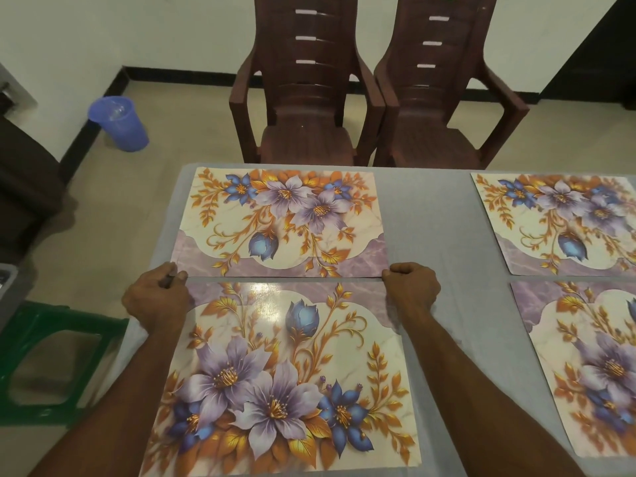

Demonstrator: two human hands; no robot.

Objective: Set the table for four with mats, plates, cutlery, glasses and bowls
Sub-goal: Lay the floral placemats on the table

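Several floral place mats lie on the grey table (433,235). The near left mat (282,373) is right in front of me, with the far left mat (278,218) just beyond it. My left hand (156,297) pinches the near mat's far left corner, fingers curled. My right hand (411,290) grips its far right corner the same way. At the right edge of the view lie the far right mat (557,222) and the near right mat (585,366). No plates, cutlery, glasses or bowls are in view.
Two brown plastic chairs, one (303,108) and the other (444,108), stand side by side at the table's far edge. A blue bucket (118,123) sits on the floor at the far left. A green stool (51,359) stands by the table's left side.
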